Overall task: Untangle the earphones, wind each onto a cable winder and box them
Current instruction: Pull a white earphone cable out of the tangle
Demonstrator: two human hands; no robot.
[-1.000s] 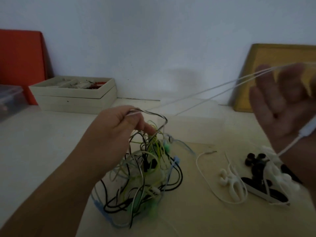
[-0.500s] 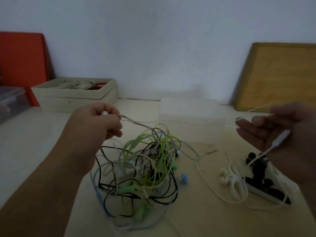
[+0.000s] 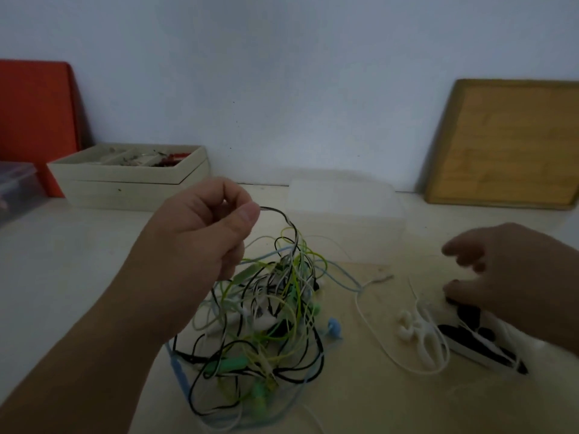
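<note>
Status: early, nearly all of the job is left. The tangle (image 3: 266, 308) of green, black, blue and white earphones sits mid-surface, heaped and knotted, and none of it is on a winder.

- Left hand (image 3: 200, 236) is raised above the heap, with thumb and forefinger pinched on one black-and-white striped cable (image 3: 289, 225). The cable arcs down from the pinch into the top of the knot. I read this as working one lead free.
- Right hand (image 3: 520, 277) is low on the right over some black pieces (image 3: 452, 332), probably the cable winders. Its fingers are spread and loose and I see no grip. It is blurred, and the thumb tip may touch one piece.
- One white earphone (image 3: 407, 328) lies apart from the heap, just beside the black pieces, with its cable in a loose loop on the surface (image 3: 62, 277). It looks separated but not wound.
- The clear box (image 3: 344, 211) is behind the heap. I see nothing in it, but the walls are hazy and I can't be sure.

Left to do: pull out each remaining set, wind them all including the white one, and box them. The knot looks dense, so hard pulls on the striped lead will likely tighten it.
</note>
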